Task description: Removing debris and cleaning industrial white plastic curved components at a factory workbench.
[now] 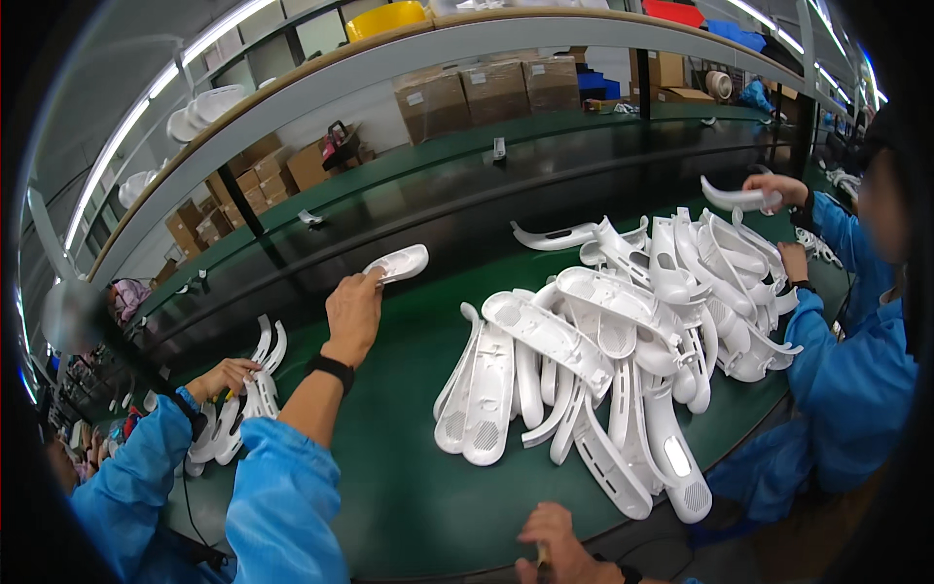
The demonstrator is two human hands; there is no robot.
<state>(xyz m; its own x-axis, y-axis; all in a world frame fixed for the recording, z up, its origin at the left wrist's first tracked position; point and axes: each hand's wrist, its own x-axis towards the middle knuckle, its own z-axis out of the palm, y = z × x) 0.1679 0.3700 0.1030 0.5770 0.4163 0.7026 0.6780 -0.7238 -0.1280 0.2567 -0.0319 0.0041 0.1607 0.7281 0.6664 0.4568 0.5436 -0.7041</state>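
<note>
My left hand reaches forward to the near edge of the black conveyor belt. Its fingers grip the near end of a white oval plastic shell, which rests on the belt. A black band sits on that wrist, above a blue sleeve. Low at the table's front edge, my right hand is curled around a thin yellowish tool. A big heap of white moulded plastic shells lies on the green table between my hands.
A person in blue on the right holds a curved white shell in one hand. A second person on the left has a hand on stacked white parts. Loose shells lie on the belt, cardboard boxes behind, and a shelf overhead.
</note>
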